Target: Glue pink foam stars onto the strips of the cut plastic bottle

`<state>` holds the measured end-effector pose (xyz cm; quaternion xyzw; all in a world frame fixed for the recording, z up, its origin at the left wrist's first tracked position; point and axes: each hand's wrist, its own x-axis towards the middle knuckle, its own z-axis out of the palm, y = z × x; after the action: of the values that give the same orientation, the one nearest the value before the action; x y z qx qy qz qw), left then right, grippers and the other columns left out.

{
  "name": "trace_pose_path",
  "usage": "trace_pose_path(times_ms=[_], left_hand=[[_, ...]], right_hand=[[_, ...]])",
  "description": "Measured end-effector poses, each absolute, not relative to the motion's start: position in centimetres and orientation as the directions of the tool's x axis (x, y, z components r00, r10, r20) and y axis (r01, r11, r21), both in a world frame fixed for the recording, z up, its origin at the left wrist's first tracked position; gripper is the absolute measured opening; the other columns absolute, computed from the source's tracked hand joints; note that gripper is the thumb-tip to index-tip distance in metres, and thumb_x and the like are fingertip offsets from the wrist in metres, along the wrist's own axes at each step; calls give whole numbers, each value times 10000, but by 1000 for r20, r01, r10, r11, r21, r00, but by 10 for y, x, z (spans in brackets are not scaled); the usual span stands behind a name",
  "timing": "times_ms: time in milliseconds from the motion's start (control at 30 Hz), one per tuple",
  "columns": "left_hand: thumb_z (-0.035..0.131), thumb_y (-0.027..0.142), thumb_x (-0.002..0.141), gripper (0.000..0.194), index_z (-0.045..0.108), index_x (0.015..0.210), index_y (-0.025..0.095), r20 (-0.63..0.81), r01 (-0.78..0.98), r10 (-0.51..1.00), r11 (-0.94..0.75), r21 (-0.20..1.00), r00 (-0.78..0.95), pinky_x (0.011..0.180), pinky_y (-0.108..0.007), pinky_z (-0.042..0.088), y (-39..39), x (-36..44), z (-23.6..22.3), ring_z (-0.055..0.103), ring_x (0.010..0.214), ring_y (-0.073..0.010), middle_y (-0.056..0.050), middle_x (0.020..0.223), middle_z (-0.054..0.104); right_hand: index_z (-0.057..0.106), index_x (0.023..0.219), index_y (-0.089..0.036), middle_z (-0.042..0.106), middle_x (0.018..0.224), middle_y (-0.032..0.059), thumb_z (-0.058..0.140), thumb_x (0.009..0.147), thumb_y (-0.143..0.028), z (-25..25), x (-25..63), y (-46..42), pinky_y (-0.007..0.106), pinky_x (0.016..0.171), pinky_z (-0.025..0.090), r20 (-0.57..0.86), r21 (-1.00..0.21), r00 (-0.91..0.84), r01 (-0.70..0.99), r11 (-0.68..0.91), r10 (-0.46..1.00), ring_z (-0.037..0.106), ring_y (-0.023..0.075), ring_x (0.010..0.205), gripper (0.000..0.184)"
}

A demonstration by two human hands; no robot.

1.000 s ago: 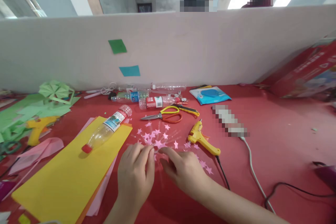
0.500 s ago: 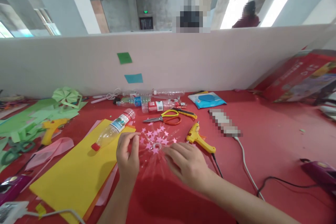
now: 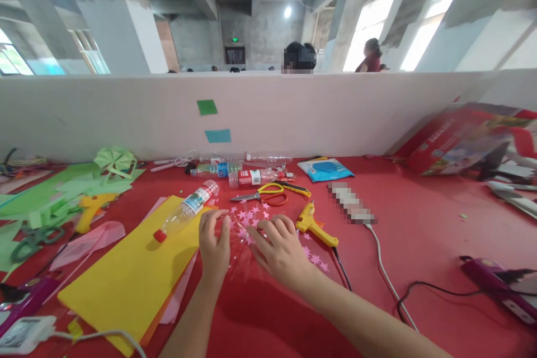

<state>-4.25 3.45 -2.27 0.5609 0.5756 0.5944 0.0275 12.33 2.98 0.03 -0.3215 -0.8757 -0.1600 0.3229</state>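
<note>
My left hand (image 3: 215, 243) curves at the left side of the clear plastic (image 3: 239, 249); my right hand (image 3: 282, 249) bends over its right side, fingers slightly parted; I cannot tell whether either pinches it; it sits between them on the red table (image 3: 260, 319), among pink stars (image 3: 250, 215); scissors (image 3: 254, 196) lie beyond.

The stars (image 3: 249, 216) are flanked by a glue gun (image 3: 316, 227) on the right and paper (image 3: 126, 271) on the left; scissors (image 3: 259, 195) are laid behind them.
</note>
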Motion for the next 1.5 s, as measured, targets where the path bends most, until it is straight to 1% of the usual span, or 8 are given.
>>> trace_pose_path(times_ms=[267, 433, 600, 900, 1200, 1267, 1367, 1500], left_hand=[[469, 297, 889, 149, 580, 895, 200, 666, 619, 662, -373, 691, -344, 815, -351, 466, 33, -42, -22, 562, 890, -194, -52, 910, 595], [466, 294, 891, 142, 577, 895, 206, 668, 618, 663, -379, 688, -338, 824, -361, 468, 34, -42, -21, 562, 900, -197, -51, 914, 597], [468, 276, 891, 134, 580, 895, 202, 684, 631, 655, -390, 671, -322, 819, -355, 472, 33, -41, -20, 567, 901, -196, -52, 908, 599], [469, 261, 887, 130, 581, 895, 196, 695, 646, 658, -400, 650, -291, 814, -340, 474, 32, -40, -21, 573, 887, -190, -50, 899, 607], [472, 277, 887, 124, 576, 888, 209, 702, 647, 657, -414, 640, -275, 820, -347, 474, 33, -40, -22, 574, 893, -189, -42, 897, 601], [504, 272, 872, 90, 567, 876, 208, 722, 650, 631, -428, 628, -283, 802, -342, 476, 33, -41, -22, 572, 866, -183, -36, 875, 592], [585, 242, 824, 69, 544, 783, 205, 794, 686, 543, -469, 556, -272, 743, -324, 473, 30, -42, -18, 550, 762, -162, -9, 775, 550], [606, 168, 806, 72, 558, 767, 203, 869, 729, 477, -548, 410, -130, 711, -318, 459, 22, -38, -5, 532, 734, -156, -8, 744, 549]], right_hand=[[614, 863, -190, 597, 815, 24, 574, 850, -175, -2, 121, 32, 347, 842, 331, 674, 58, -582, 656, 753, 455, 443, 185, 787, 44], [609, 789, -194, 581, 742, 5, 558, 869, -148, -7, 120, 34, 342, 851, 318, 678, 76, -590, 650, 756, 439, 438, 174, 767, 106], [624, 880, -189, 599, 832, 30, 560, 873, -212, -4, 121, 33, 354, 844, 326, 675, 15, -560, 662, 749, 481, 450, 188, 819, 68], [622, 1004, -183, 609, 891, 50, 543, 882, -236, 1, 131, 27, 357, 819, 337, 669, -21, -556, 650, 760, 494, 451, 195, 816, 155], [639, 960, -180, 617, 875, 65, 494, 893, -198, 8, 174, 38, 339, 763, 362, 720, -158, -393, 709, 687, 572, 493, 198, 809, 160], [632, 950, -170, 618, 884, 75, 489, 889, -184, 6, 191, 46, 338, 782, 370, 681, -205, -352, 750, 629, 642, 507, 207, 838, 155], [617, 859, -155, 621, 864, 75, 516, 868, -150, -1, 213, 55, 313, 765, 381, 526, -223, -353, 821, 526, 774, 532, 195, 815, 102], [603, 694, -166, 619, 737, 27, 603, 795, -103, -14, 222, 58, 257, 648, 351, 360, -180, -466, 816, 550, 809, 548, 155, 711, 119]])
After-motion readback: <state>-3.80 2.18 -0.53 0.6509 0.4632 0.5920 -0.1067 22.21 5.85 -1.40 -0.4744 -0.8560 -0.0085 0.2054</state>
